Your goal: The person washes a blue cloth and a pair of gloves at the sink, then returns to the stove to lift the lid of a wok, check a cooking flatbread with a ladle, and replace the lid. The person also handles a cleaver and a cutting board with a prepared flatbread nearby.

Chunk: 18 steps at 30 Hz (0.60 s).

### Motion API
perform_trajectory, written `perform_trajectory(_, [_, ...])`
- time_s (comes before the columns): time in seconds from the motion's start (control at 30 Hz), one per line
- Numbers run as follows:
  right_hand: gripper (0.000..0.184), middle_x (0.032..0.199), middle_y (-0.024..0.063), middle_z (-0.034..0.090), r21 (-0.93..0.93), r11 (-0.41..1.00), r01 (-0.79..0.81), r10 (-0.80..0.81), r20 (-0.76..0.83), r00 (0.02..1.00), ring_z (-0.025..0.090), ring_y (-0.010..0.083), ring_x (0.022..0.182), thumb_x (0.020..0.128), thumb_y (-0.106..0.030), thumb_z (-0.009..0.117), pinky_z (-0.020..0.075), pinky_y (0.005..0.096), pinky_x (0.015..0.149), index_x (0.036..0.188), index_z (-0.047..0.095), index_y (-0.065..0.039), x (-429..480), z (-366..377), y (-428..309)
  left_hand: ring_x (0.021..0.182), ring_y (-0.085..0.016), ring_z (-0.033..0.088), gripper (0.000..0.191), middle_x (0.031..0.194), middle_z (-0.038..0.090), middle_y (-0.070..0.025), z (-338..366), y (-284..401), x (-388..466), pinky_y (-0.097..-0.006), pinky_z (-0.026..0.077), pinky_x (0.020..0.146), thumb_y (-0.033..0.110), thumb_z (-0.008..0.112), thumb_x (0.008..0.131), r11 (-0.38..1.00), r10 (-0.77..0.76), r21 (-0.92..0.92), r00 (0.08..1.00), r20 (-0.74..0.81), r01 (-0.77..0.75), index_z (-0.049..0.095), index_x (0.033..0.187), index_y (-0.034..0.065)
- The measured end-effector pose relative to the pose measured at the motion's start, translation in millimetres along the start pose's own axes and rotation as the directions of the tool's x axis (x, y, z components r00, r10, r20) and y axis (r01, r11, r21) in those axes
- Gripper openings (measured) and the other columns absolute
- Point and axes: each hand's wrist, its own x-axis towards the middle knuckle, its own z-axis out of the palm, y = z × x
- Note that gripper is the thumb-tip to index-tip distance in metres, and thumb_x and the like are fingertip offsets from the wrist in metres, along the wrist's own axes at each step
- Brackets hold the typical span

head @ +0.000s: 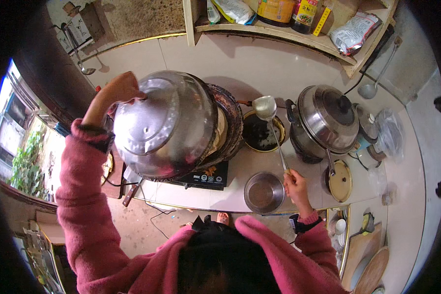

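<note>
My left hand (126,88) grips the top of a large domed metal lid (169,125). The lid sits tilted over a dark, crusted wok (235,128), leaving its right side uncovered. A pale strip (219,132) shows between lid and wok; what it is I cannot tell. Under them is a black induction cooker (205,179). My right hand (296,183) holds a long-handled metal wok spatula (265,107) by its handle end. The spatula's head is above a round pan (257,134) with a dark inside. Nearest that hand, a stainless steel bowl (263,193) stands at the counter's front edge.
A lidded steel pot (325,121) stands to the right, near a cream lid (340,180). At the left, a knife (131,194) juts over the counter edge beside a cable. A shelf (268,31) with bottles and packets overhangs the back. Cutting boards (371,268) lean at lower right.
</note>
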Motion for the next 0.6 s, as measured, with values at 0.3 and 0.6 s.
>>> perform_trajectory(0.3, [0.024, 0.064, 0.0001, 0.056, -0.209, 0.967, 0.147, -0.14, 0.05, 0.989, 0.048, 0.0069, 0.047, 0.096, -0.02, 0.056, 0.0389, 0.0247, 0.042, 0.111, 0.06, -0.003, 29.4, -6.2, 38.0, 0.046, -0.017, 0.06, 0.032, 0.05, 0.062, -0.0069, 41.0, 55.1, 77.4, -0.0343, 0.049, 0.051, 0.03, 0.072, 0.069, 0.975, 0.051, 0.208, 0.991, 0.122, -0.076, 0.067, 0.056, 0.0018])
perform_trajectory(0.6, [0.026, 0.064, 0.0017, 0.056, -0.086, 0.996, -0.004, 0.014, 0.118, 0.993, 0.047, 0.0074, 0.042, 0.097, -0.021, 0.054, 0.0371, 0.0239, 0.038, 0.114, 0.059, -0.003, 35.5, -1.6, 31.2, 0.049, -0.016, 0.059, 0.022, 0.057, 0.064, -0.0053, 63.1, 66.8, 127.4, -0.0323, 0.047, 0.047, 0.022, 0.074, 0.068, 0.993, -0.115, 0.038, 0.934, 0.338, 0.109, 0.066, 0.059, 0.0043])
